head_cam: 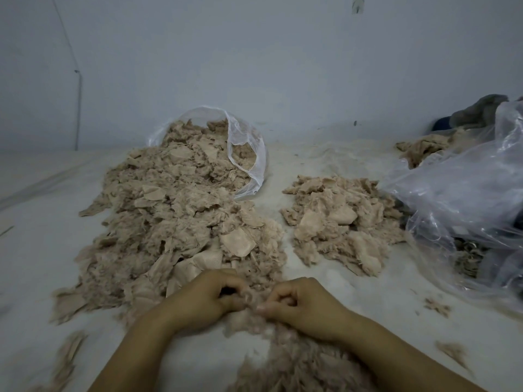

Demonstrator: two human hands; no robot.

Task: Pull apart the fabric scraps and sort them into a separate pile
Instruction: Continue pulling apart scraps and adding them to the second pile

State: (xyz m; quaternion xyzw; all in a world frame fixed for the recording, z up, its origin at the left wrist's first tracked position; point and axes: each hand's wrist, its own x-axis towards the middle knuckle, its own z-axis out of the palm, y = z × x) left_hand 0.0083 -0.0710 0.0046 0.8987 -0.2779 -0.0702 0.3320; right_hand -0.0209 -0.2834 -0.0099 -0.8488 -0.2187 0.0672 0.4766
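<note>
Pinching one fuzzy beige scrap (250, 302) between them, the left hand (203, 298) and the right hand (300, 304) curl their fingers into its two ends, seemingly so a pull outward will tear it apart. The scrap sits just in front of the big unsorted heap (175, 222), at the heap's near edge, which keeps fresh pieces within easy reach. A clear bag (249, 154) lies open at the heap's far end, spilling scraps into it. To the right of the heap, apart across a strip of pale surface (283, 165), lies the smaller sorted pile (339, 219), kept separate so finished pieces do not mix back. Further right of the heap, crumpled plastic sheeting (458, 193) covers more material.
</note>
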